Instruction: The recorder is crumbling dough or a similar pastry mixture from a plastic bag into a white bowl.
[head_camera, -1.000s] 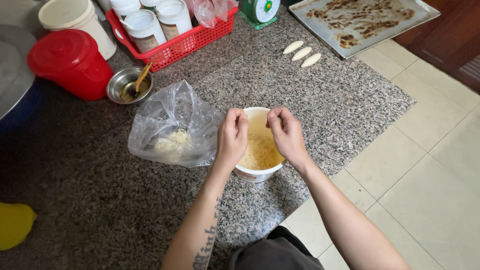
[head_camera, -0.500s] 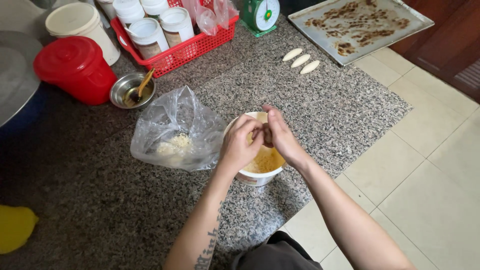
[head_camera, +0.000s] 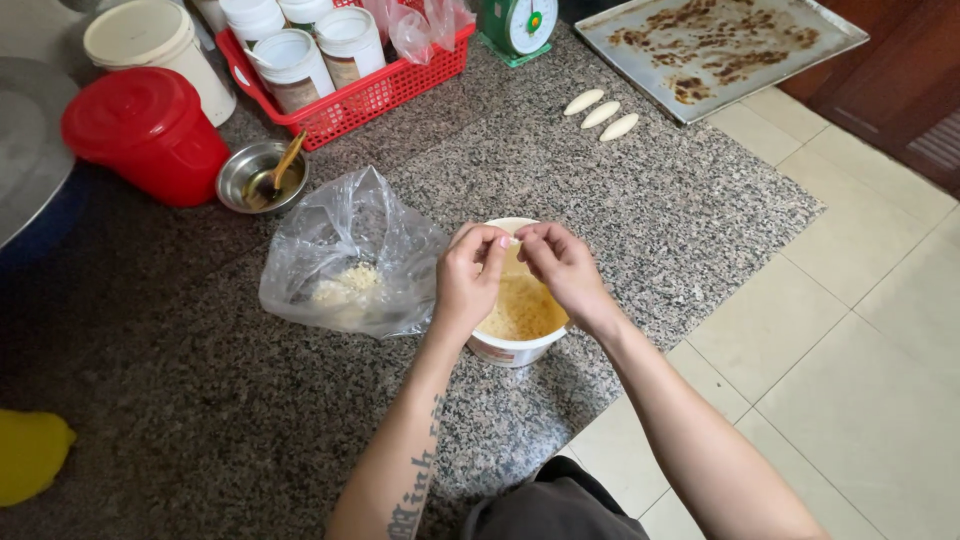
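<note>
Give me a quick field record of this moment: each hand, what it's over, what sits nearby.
left hand: fingertips pinched on a small pale piece, above the tub
right hand: pinching the same piece
white tub: yellow crumbs inside, on the granite slab
plastic bag: left of the tub, pale crumbs inside
dough pieces: three, beside the baking tray

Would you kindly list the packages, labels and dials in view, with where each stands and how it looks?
Plastic bag: left of the bowl, clear, crumpled, pale crumbs inside.
Jars: in the red basket, white-lidded, round, brown labels.
Scale: top centre, green, round white dial.
Bucket: top left, red, lidded.
</note>
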